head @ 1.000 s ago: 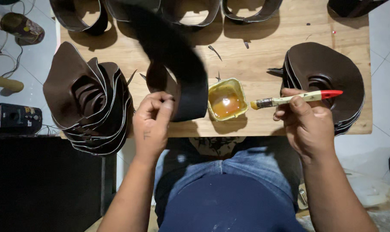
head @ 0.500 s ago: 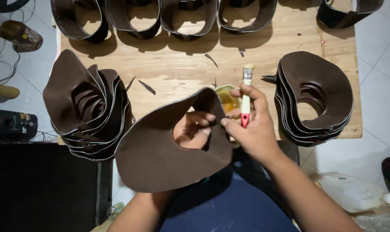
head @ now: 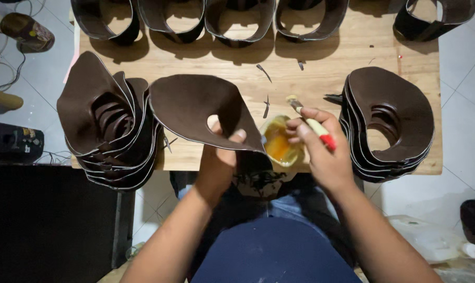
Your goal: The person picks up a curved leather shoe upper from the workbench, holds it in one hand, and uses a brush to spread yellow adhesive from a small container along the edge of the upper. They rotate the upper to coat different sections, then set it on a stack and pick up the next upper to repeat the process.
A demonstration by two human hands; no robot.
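Observation:
My left hand (head: 221, 157) grips a dark brown leather piece (head: 195, 110) with a curved cut-out, holding it up over the wooden table (head: 206, 60); one fingertip shows through the cut-out. My right hand (head: 321, 152) holds a small brush (head: 312, 123) with a cream handle and red end, its bristles pointing up and to the left, just above a small container of yellow glue (head: 280, 145) at the table's near edge.
A stack of the same leather pieces (head: 109, 126) lies on the left, another stack (head: 389, 123) on the right. Folded leather loops (head: 237, 21) line the table's far edge. A black box (head: 12, 141) and cables lie on the tiled floor at left.
The leather piece has been raised and turned flatter, further left. My right hand with the brush has moved right and down, from in front of the piece to beside the glue container.

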